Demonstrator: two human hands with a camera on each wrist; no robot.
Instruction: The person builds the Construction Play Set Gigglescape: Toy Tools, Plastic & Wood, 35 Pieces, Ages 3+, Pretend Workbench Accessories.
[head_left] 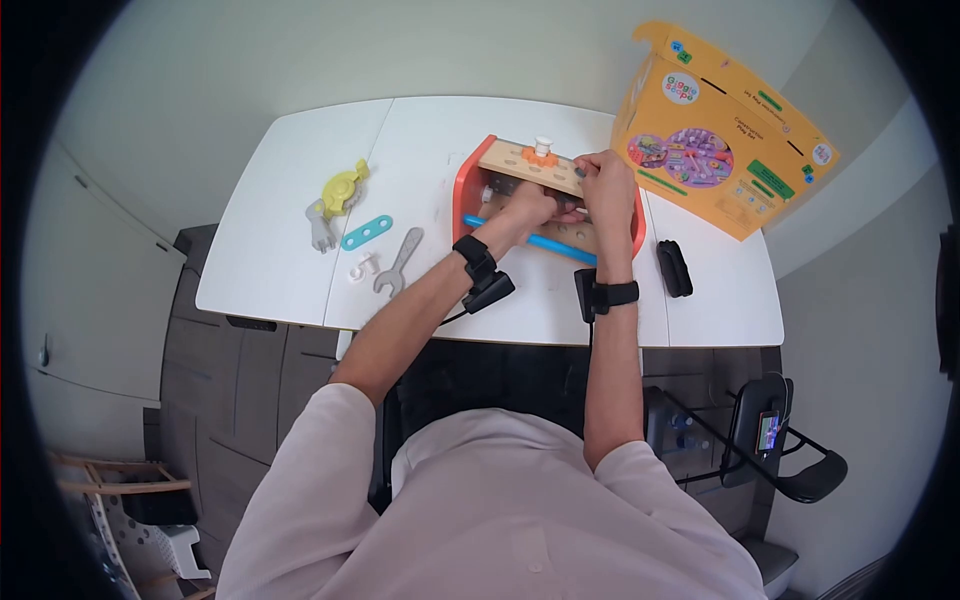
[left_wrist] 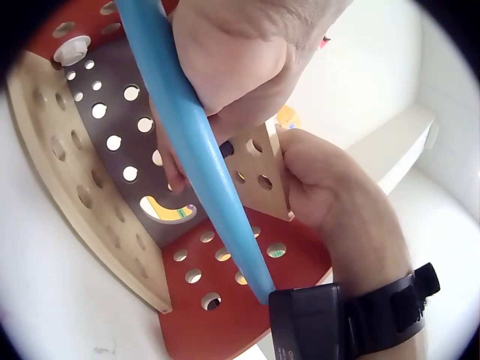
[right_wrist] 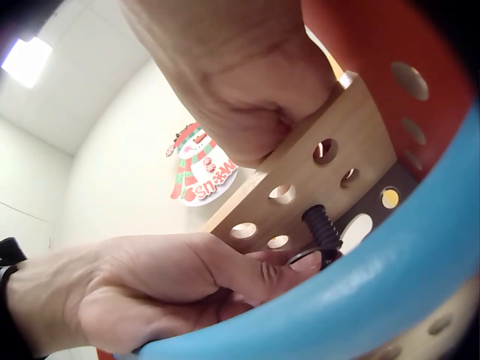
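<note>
The person's left hand (head_left: 530, 207) reached past the blue rod (head_left: 565, 248) into a toy workbench, its thumb and fingers pinching the lower end of a black threaded bolt (right_wrist: 320, 225). That bolt hung from the underside of the upper wooden plank (head_left: 505, 158), a board with round holes. The right hand (head_left: 608, 185) gripped the right end of the same plank from above, its fingers curled over the edge. The workbench stood on a white table (head_left: 270, 200), with perforated red side panels (head_left: 466, 205), a dark grey perforated panel (left_wrist: 112, 126) and a lower wooden board (left_wrist: 75, 171). On top of the plank sat an orange nut (head_left: 540, 160) with a white bolt (head_left: 543, 143) upright in it. To the workbench's left lay a grey toy wrench (head_left: 400, 262), a teal strip (head_left: 375, 228) with holes, small white pieces (head_left: 368, 263) and a yellow-green toy part (head_left: 342, 188). To its right lay a black case (head_left: 676, 268), near a yellow Construction Play Set box (head_left: 720, 110).
</note>
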